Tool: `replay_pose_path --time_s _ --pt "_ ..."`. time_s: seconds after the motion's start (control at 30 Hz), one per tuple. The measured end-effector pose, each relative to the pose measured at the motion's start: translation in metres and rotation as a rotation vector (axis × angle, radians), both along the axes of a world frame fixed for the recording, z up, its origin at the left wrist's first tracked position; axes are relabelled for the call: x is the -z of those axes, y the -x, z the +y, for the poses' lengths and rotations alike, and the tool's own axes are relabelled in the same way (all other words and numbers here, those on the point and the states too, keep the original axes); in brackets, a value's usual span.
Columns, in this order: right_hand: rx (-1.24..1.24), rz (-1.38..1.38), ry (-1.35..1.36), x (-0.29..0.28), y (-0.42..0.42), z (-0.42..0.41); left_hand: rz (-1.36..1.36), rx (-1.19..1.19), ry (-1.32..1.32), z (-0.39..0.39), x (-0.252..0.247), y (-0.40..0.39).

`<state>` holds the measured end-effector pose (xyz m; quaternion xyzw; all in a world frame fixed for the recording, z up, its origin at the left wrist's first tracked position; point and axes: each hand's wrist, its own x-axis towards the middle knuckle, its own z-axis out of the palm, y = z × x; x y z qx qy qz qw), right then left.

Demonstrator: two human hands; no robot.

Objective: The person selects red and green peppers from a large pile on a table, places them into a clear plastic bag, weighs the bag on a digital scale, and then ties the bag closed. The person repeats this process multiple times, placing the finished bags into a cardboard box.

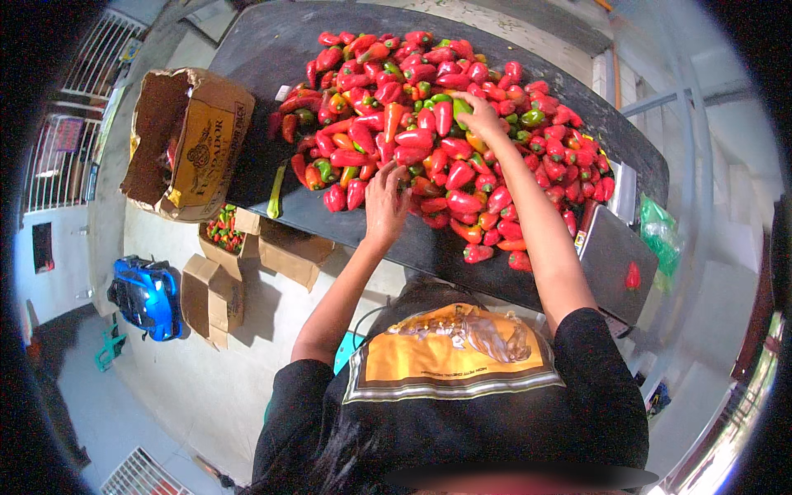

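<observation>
A wide heap of bell-type peppers [459, 175], mostly red with some orange and green ones, covers much of a dark tabletop [266, 55]. My right hand [481, 119] reaches into the middle of the heap, its thumb and fingers around a green pepper [461, 111]. At the heap's near edge, my left hand [387, 204] lies over red peppers with its fingers slightly apart. No pepper shows in its grasp, though the palm side is hidden.
An opened cardboard carton [207, 148] stands at the table's left end, near a long green pepper [276, 192]. Below are a carton of peppers [226, 232], another box [207, 297] and a blue ride-on toy car [145, 297]. A closed laptop [609, 266] bearing one red pepper [632, 276] sits right.
</observation>
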<state>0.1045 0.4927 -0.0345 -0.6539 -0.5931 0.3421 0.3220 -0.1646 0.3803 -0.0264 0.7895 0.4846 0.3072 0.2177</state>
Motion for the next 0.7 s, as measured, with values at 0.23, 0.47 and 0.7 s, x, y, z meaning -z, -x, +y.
replay_pose_path --time_s 0.23,0.47,0.7 --pt "0.266 1.067 -0.045 -0.067 -0.058 -0.128 -0.101 0.085 -0.024 0.001 0.017 -0.039" --pt "0.509 0.674 -0.075 -0.082 -0.149 -0.269 -0.088 -0.004 -0.128 -0.005 0.017 -0.057" --pt "0.623 -0.584 -0.161 -0.075 -0.212 -0.357 -0.034 -0.011 -0.132 -0.062 0.0 -0.074"
